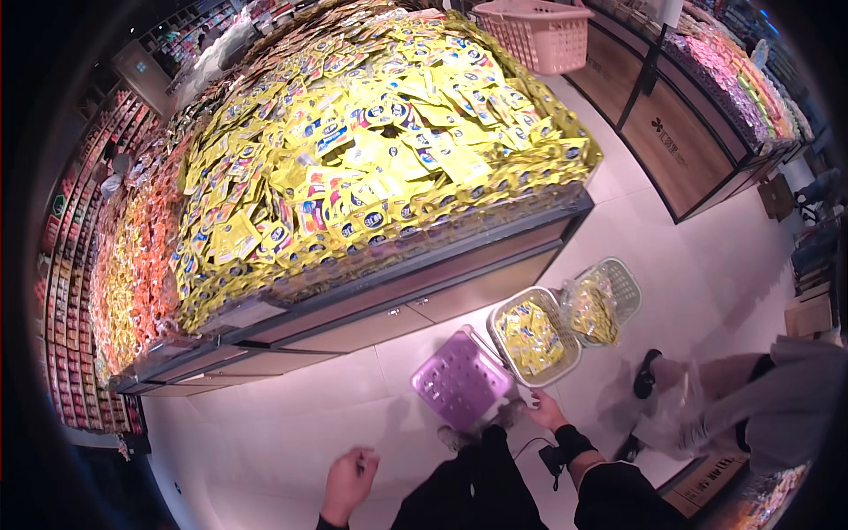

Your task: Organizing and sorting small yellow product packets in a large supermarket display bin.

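My right hand [547, 412] reaches down to the right of my legs, fingers spread, just short of the near rim of a pale plastic basket [491, 329]. Yellow snack packets [530, 338] fill much of that basket. A purple plastic stool [460, 381] with holes in its top stands at the basket's left, in front of my feet. Off to the left, my left hand [351, 480] hangs over the floor with its fingers curled. Whether anything small is inside it cannot be made out.
A wide display bin [371, 271] heaped with yellow packets stands ahead. Beyond the filled basket, a bulging clear bag [589, 311] rests on a greenish basket [625, 288]. At right, a person [742, 404] sits or crouches near a cardboard box [709, 483]. A pink basket [543, 40] sits at the bin's far corner.
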Motion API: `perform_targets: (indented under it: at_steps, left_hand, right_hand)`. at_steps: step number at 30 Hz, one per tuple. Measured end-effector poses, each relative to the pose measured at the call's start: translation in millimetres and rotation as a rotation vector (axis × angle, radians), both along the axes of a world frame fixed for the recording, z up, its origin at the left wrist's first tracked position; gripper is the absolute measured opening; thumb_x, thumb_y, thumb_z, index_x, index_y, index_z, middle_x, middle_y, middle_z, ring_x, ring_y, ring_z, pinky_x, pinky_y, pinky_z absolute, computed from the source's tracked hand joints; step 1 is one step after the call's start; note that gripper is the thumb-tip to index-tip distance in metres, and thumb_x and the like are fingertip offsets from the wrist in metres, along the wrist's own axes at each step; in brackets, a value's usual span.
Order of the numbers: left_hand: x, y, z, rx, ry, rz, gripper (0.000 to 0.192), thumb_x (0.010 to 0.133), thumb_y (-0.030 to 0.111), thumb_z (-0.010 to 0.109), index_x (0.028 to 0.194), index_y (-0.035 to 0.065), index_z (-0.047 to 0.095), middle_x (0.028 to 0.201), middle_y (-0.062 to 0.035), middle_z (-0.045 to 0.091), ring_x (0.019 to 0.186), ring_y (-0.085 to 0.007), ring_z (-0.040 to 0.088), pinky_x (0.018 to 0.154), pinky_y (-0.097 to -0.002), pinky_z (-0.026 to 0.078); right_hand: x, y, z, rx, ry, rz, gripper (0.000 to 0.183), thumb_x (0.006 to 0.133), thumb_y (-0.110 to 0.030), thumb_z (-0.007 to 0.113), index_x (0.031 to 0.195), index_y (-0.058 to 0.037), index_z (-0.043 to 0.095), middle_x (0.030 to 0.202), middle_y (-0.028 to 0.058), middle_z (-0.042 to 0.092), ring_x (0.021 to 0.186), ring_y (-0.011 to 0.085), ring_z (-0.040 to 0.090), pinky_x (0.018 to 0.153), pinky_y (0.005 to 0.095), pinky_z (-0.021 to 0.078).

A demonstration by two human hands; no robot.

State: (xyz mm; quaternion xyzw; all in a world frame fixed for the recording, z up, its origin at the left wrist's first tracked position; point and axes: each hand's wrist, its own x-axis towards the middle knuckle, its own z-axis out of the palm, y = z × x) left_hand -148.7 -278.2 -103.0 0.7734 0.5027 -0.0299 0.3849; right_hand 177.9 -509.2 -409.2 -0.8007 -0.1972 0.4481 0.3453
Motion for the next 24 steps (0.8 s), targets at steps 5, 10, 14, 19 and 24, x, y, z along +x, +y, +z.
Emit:
perform_targets:
  at_steps: [5,10,14,19,24]
  left_hand:
    - [-75.5,-22.9,-44.6,-0.160,0.221,0.116,0.027,0.088,0.022,0.069,0.103,-0.0002,0.067,0.083,-0.0151,0.071,0.069,-0.0243,0.070,0.064,-0.0338,0.055]
    - [-106.6,-33.8,-75.0,-0.199,0.146,0.139,0.020,0.087,0.015,0.071,0.102,0.0019,0.067,0.083,-0.0151,0.071,0.071,-0.0236,0.071,0.062,-0.0328,0.056]
    - [-100.4,-37.1,-85.6,-0.222,0.105,0.012,0.022,0.089,0.014,0.069,0.107,0.0002,0.066,0.082,-0.0114,0.071,0.074,-0.0178,0.069,0.066,-0.0291,0.054]
    - [-95.9,-32.2,-49.9,-0.293,0.014,0.007,0.028,0.095,0.025,0.062,0.110,0.0008,0.066,0.084,-0.0155,0.069,0.071,-0.0260,0.067,0.063,-0.0352,0.052]
    - [-106.8,-20.9,-26.0,-0.192,-0.081,0.050,0.030,0.095,0.025,0.063,0.115,0.0027,0.064,0.090,-0.0186,0.070,0.078,-0.0259,0.068,0.066,-0.0361,0.053]
  right_hand:
    - [-31.5,85.3,-80.4,0.185,0.008,-0.110,0.087,0.067,-0.030,0.087,0.134,0.0015,0.043,0.117,0.0206,0.061,0.108,0.0313,0.060,0.097,0.0392,0.0473]
    - [-91.1,115.5,-159.7,-0.073,-0.135,-0.345,0.063,0.076,-0.016,0.080,0.127,-0.0013,0.047,0.115,0.0143,0.062,0.097,0.0243,0.063,0.083,0.0388,0.0536]
    - [-146.5,113.8,-179.2,0.313,0.725,-0.578,0.039,0.089,-0.028,0.066,0.121,-0.0082,0.056,0.103,0.0086,0.062,0.091,0.0236,0.063,0.063,0.0416,0.0543]
    - [-182.9,127.7,-189.0,0.121,0.041,0.218,0.055,0.087,-0.033,0.069,0.132,-0.0081,0.049,0.114,0.0126,0.059,0.101,0.0248,0.060,0.090,0.0387,0.0483]
    - [-99.6,154.1,23.0,0.120,0.308,-0.171,0.058,0.093,-0.011,0.059,0.146,-0.0034,0.034,0.106,0.0132,0.064,0.085,0.0167,0.065,0.071,0.0295,0.0532]
